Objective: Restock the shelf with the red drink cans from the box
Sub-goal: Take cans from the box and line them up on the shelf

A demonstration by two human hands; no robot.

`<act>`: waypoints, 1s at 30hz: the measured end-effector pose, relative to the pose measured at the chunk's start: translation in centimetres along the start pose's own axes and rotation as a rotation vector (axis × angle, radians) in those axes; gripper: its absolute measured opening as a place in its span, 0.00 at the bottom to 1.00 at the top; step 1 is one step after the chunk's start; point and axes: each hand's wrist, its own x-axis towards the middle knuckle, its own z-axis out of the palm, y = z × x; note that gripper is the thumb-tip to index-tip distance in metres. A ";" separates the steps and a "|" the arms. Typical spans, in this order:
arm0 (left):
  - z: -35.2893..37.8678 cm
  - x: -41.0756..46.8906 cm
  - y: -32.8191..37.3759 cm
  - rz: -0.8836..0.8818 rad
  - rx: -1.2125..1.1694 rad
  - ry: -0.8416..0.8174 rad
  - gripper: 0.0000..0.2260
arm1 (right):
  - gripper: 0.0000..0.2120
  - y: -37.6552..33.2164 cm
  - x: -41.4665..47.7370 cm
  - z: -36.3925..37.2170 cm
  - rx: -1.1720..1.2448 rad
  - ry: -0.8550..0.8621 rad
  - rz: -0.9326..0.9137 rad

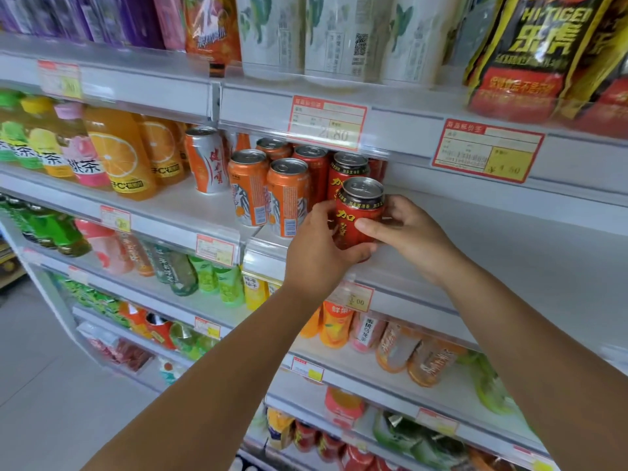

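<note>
Squarely gripped: red can (pixel 358 215), upright at the near shelf (pixel 492 253) edge.
Wrapped on the left by curled left hand (pixel 319 253), pinched on the right by right hand (pixel 413 232) thumb and fingers.

- A shop: the drinks aisle of a small supermarket or convenience store.
- White tiered shelving (pixel 509 232) fills the view from 9 o'clock across to 3 o'clock, level above level.
- Red-bordered price labels with yellow price boxes sit in clear strips along the shelf edges, one at 12 o'clock (pixel 327 122) and another at 2 o'clock (pixel 487 150).
- Goods stand in repeated rows facing out: orange juice bottles (pixel 119 154) at 10 o'clock, orange cans (pixel 249 185) at 11 o'clock, red cans (pixel 346 171) just beside them.
- Black-and-yellow drink packs (pixel 543 45) stand on the top level at 2 o'clock.
- More bottled drinks (pixel 397 348) line the lower levels at 5 o'clock.
- A pale tiled floor (pixel 34 368) shows at 8 o'clock.
</note>
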 end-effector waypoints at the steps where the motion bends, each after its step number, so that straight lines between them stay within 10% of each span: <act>1: -0.8 -0.2 -0.6 0.034 0.011 -0.028 0.36 | 0.31 0.1 0.1 -0.1 -0.002 -0.010 -0.002; 8: -5.8 -1.2 -7.0 0.258 0.353 0.170 0.26 | 0.28 0.4 0.2 0.9 -0.024 0.007 0.001; 30: -5.0 -1.2 -9.7 0.138 0.261 0.173 0.26 | 0.23 0.1 1.9 5.3 -0.162 0.236 -0.115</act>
